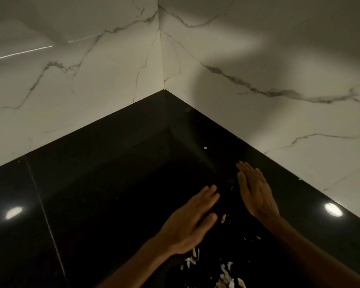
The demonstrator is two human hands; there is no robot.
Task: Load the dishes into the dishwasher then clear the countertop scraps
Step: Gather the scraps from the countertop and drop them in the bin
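With no dishes in sight, the scrap-clearing step seems underway: the flat, empty left hand (192, 222) and right hand (255, 191) flank pale, shredded food scraps (227, 273) on the glossy black stone countertop (112, 183), which next need sweeping together.

place: home kitchen, inner corner of a worktop
desk: glossy black stone desk (104, 183), L-shaped, runs into the corner, one seam line on the left part
walls: white marble-look tiles (92, 84) with grey veins on both sides, meeting at a grouted corner joint
mess: pale food scraps (227, 275) and peel bits scattered on the desk near the bottom edge
light: dim, ceiling lamp reflections (333, 209) on the polished desk
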